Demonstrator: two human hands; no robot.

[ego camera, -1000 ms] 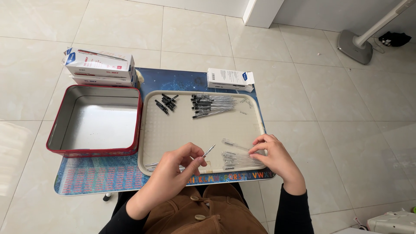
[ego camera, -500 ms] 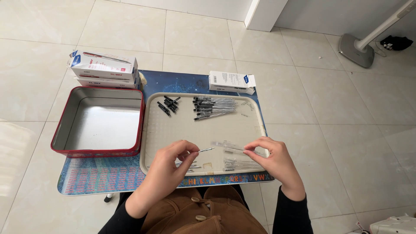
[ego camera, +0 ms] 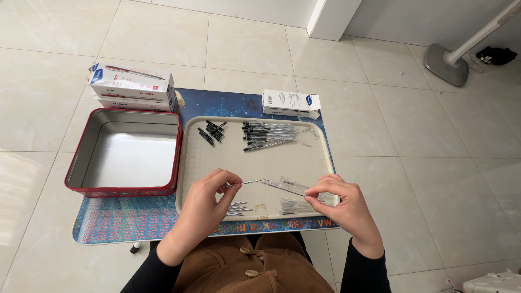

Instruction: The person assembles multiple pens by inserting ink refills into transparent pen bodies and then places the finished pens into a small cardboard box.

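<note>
1. Since a second ago the thin refill (ego camera: 247, 182) has swung level and now meets the clear pen barrel (ego camera: 290, 186) over the beige tray (ego camera: 325, 157).
2. Left hand (ego camera: 209, 203) pinches the refill; right hand (ego camera: 339, 203) grips the barrel.
3. Both look light; the refill seems bendy, so hold it near the tip.
4. Loose parts (ego camera: 236, 207) under the hands are hard to make out.

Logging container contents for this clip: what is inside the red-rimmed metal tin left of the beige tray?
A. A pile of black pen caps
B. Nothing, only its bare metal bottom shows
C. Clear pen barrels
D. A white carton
B: the red-rimmed tin shows only its bare shiny bottom, while the black pen caps and the assembled pens lie on the beige tray, and the white cartons sit on the mat outside it.
</note>
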